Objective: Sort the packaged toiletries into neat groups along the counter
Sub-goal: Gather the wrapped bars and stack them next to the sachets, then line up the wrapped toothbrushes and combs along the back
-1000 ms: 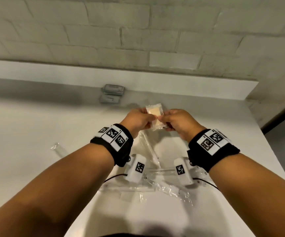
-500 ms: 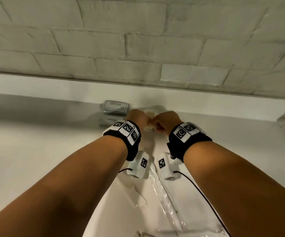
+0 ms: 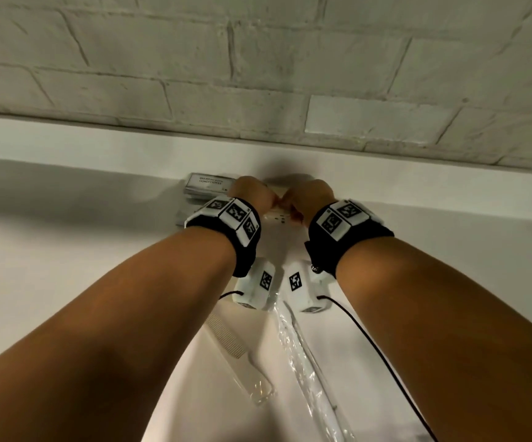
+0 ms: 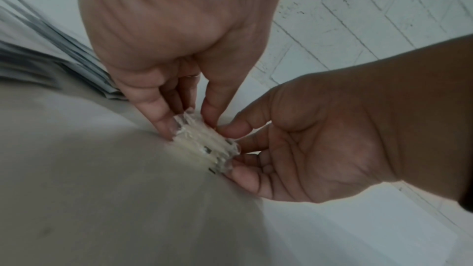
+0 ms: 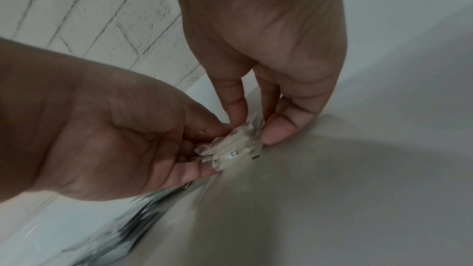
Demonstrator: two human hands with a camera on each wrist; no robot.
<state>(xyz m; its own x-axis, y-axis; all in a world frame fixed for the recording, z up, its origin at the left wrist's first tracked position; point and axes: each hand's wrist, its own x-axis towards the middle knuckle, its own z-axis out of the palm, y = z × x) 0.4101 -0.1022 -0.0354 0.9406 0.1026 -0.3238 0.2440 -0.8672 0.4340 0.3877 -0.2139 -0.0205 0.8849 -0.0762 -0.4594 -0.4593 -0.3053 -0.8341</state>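
A small stack of cream packets in clear wrap [image 3: 278,214] stands on edge on the white counter [image 3: 67,269], near the back ledge. Both hands pinch it from opposite ends. In the left wrist view my left hand [image 4: 189,126] grips the stack [image 4: 204,145] with thumb and fingertips, and my right hand [image 4: 230,149] holds its other end. From the right wrist, the right hand [image 5: 256,128] and left hand [image 5: 210,149] close on the same stack [image 5: 238,149]. Just left of it lies a pile of grey shampoo sachets [image 3: 209,186].
A clear-wrapped comb [image 3: 229,342] and a long clear-wrapped item [image 3: 303,362] lie on the counter below my wrists. The sachets' edges [image 4: 51,48] sit close to my left hand. A white brick wall [image 3: 258,74] rises behind the ledge.
Both hands carried the packets from mid-counter to the back and lowered them onto the surface beside the shampoo sachets. The head view has tilted forward with them.
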